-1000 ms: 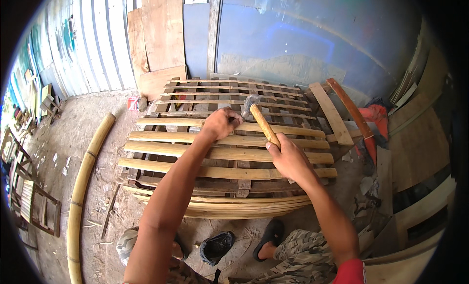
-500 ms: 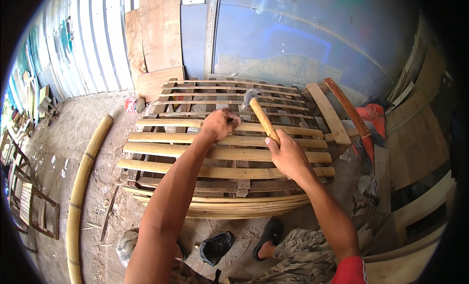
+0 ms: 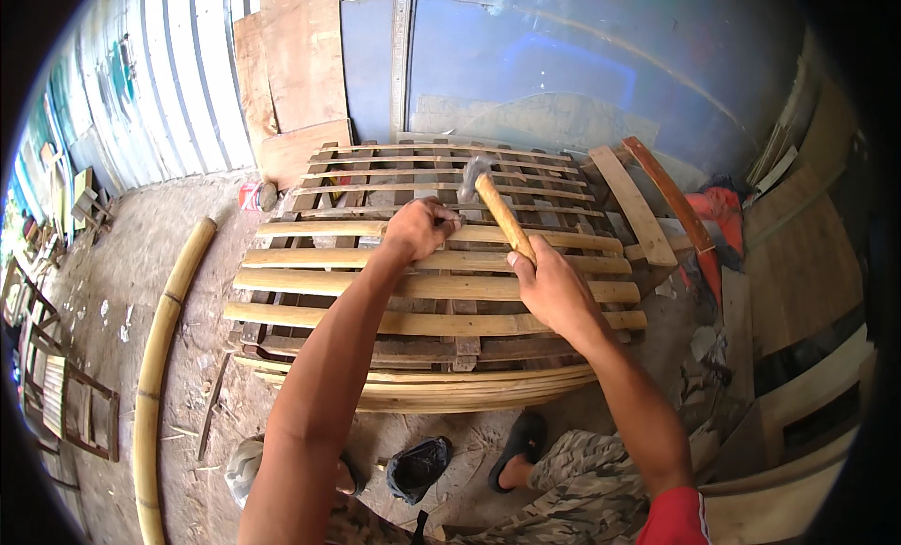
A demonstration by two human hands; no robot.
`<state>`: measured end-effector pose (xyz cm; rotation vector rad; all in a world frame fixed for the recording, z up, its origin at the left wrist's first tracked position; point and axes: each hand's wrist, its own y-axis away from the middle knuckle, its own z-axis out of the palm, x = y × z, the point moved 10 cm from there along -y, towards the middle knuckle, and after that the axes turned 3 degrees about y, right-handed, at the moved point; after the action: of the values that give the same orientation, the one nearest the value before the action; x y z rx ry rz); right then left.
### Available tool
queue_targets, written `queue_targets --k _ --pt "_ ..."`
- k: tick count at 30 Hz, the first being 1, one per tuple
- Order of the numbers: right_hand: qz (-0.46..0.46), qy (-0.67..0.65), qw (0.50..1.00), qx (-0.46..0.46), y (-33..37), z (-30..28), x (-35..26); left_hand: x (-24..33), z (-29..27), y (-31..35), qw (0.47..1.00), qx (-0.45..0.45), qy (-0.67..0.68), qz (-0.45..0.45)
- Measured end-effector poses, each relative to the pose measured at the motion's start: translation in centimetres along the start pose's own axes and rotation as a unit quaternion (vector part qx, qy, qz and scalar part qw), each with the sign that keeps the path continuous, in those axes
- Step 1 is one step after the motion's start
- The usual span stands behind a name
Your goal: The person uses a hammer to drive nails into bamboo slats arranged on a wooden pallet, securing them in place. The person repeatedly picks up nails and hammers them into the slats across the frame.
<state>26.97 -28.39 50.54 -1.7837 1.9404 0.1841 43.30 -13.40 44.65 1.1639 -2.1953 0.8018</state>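
Note:
My right hand (image 3: 558,290) grips the pale wooden handle of a hammer (image 3: 505,217), whose metal head is raised just right of my left hand. Fingers pinched together, my left hand (image 3: 419,230) rests at the farthest of the wide bamboo slats (image 3: 572,236). Whatever sits between those fingertips is too small to make out. Several more wide bamboo slats (image 3: 310,280) lie side by side nearer me, across a dark slatted wooden frame (image 3: 466,346). Narrower strips (image 3: 361,174) cross its far part.
Stacked bamboo strips (image 3: 422,392) lie along the frame's near edge. A long bamboo pole (image 3: 150,395) is on the ground at left. Loose boards (image 3: 631,203) lean at right. Near my feet sits a black plastic bag (image 3: 418,468). A red-and-white can (image 3: 251,197) stands beyond the frame's left side.
The view has shifted slightly. My left hand stays pinched at the same slat, and the hammer remains raised in my right hand with only a small movement.

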Motion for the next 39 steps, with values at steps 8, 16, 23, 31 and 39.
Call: queue_targets --k 8,16,23,31,39 --pt "0.025 -0.004 0.999 -0.028 0.0 0.5 0.2 -0.2 0.0 -0.2 1.0 -0.001 -0.002 0.016" --pt "-0.008 -0.003 1.0 0.001 -0.1 0.1 0.3 0.0 -0.1 -0.2 1.0 0.002 0.001 0.017" --pt "0.014 0.009 0.999 -0.03 -0.2 0.6 0.9 -0.3 0.0 0.0 1.0 0.003 0.0 0.006" --pt "0.005 0.001 1.0 -0.019 0.1 0.7 0.5 -0.6 -0.1 -0.1 1.0 -0.001 -0.005 0.0" --pt "0.035 -0.011 0.999 -0.031 0.1 -0.6 -0.6 -0.5 0.1 0.0 1.0 0.004 0.005 0.007"
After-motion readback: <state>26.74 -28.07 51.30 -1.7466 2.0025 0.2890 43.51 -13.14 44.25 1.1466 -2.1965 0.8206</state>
